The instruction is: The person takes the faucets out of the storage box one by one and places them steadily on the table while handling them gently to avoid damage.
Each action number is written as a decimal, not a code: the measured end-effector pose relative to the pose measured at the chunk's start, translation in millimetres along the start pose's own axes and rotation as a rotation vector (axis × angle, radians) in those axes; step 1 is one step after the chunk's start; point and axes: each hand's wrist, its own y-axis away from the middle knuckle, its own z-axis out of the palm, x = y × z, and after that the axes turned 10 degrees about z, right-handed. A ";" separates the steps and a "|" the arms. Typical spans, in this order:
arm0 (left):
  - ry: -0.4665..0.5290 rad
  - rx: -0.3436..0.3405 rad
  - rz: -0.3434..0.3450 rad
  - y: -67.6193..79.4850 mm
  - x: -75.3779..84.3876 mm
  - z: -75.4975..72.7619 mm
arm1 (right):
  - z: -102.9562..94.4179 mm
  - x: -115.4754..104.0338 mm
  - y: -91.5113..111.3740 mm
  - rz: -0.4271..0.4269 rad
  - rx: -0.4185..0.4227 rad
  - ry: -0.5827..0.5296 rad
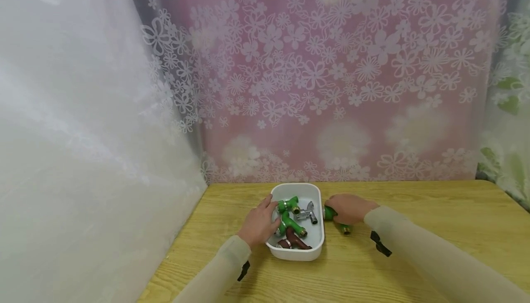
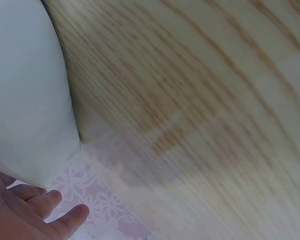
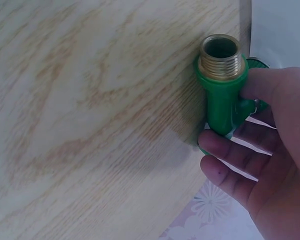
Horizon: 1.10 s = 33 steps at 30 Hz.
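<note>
On the right side of a white tub (image 1: 296, 255), my right hand (image 1: 352, 207) grips a green angle valve (image 1: 330, 213) just above the table. Its threaded brass end (image 3: 221, 57) points out of the grip in the right wrist view, with the thumb on one side and fingers on the other. My left hand (image 1: 258, 224) rests at the tub's left rim, its fingers fairly straight and thumb reaching over the rim. Inside the tub lie green valves (image 1: 293, 224), a chrome valve (image 1: 307, 213) and a brown valve (image 1: 296, 238). The left fingertips (image 2: 75, 217) extend beside the tub wall in the left wrist view.
A wood-grain table (image 1: 434, 238) carries the tub near its left part. Behind it hangs a pink flowered curtain (image 1: 343, 86). Pale sheeting (image 1: 83, 132) closes off the left side.
</note>
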 end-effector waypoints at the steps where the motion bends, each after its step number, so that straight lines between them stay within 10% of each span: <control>1: -0.003 -0.001 -0.001 -0.2 -0.1 0.4 | 1.0 0.7 -0.7 0.002 0.001 0.001; 33: -0.014 0.009 0.000 -2.1 -2.5 1.2 | -12.2 -4.1 2.8 0.029 -0.067 0.056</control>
